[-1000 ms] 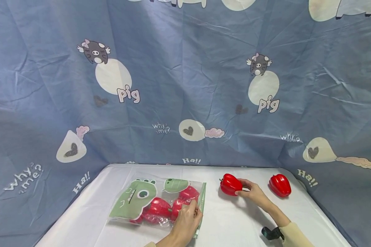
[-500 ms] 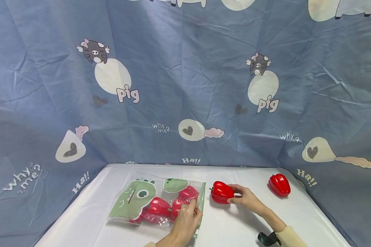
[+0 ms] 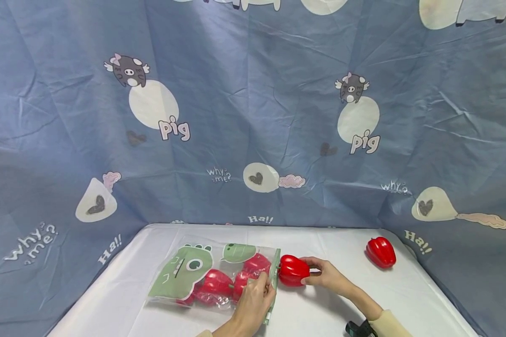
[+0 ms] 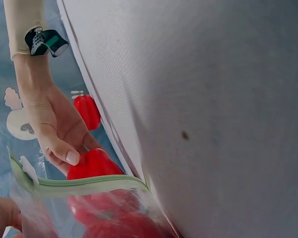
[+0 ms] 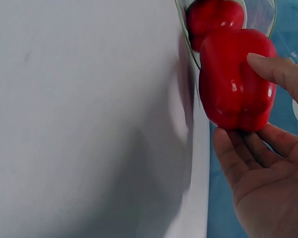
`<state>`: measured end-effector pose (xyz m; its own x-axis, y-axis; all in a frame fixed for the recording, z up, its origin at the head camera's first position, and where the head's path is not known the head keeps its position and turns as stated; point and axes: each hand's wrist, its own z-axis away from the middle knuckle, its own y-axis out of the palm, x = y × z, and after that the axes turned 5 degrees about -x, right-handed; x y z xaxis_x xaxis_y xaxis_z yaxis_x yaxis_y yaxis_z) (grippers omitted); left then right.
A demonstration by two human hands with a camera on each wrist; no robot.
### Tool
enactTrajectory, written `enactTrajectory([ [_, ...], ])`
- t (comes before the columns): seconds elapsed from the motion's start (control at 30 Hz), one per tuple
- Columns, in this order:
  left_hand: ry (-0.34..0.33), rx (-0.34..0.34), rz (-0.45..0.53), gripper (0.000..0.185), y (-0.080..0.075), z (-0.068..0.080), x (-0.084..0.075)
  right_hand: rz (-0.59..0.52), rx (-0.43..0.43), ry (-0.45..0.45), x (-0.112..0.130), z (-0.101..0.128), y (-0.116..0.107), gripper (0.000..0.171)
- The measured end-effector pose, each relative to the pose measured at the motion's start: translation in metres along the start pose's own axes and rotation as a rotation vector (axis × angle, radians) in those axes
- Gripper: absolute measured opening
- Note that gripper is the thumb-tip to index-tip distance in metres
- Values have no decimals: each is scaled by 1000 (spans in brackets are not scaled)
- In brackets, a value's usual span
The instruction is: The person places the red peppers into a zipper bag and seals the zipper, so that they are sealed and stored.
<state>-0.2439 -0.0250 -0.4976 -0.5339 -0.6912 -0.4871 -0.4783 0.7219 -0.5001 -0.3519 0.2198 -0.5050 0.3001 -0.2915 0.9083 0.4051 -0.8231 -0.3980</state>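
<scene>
Red pepper (image 5: 236, 79) at bag mouth (image 5: 188, 44)

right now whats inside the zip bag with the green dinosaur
Red peppers show through the clear part of the zip bag; at least three. The dinosaur print covers the left part, so anything behind it is hidden.

A clear plastic zip bag printed with a green dinosaur (image 3: 212, 274) is laid on the white cloth-covered table (image 3: 143, 309), left of centre, with red bell peppers inside (image 3: 219, 283). At its open right edge (image 3: 274, 271), a glossy red bell pepper (image 3: 293, 270) is held by the right hand (image 3: 326, 276). The bag's near right corner is gripped by the left hand (image 3: 253, 304). Another red bell pepper (image 3: 381, 252) is set well apart at the far right. A blue cartoon-printed cloth backdrop (image 3: 253, 117) is hung behind the table.
</scene>
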Motion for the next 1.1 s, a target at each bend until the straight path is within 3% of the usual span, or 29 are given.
enactTrajectory([
  [0.2,-12,29,10,20,-1,0,0,-3,23,-7,1,-3,9,60],
  [0.47,17,7,-1,21,1,0,1,15,-7,-30,0,-6,17,58],
  [0.83,-6,60,2,20,-1,-1,1,53,-35,-53,6,-9,31,59],
  [1.1,70,7,-2,23,1,1,2,48,-65,-56,7,-16,48,59],
])
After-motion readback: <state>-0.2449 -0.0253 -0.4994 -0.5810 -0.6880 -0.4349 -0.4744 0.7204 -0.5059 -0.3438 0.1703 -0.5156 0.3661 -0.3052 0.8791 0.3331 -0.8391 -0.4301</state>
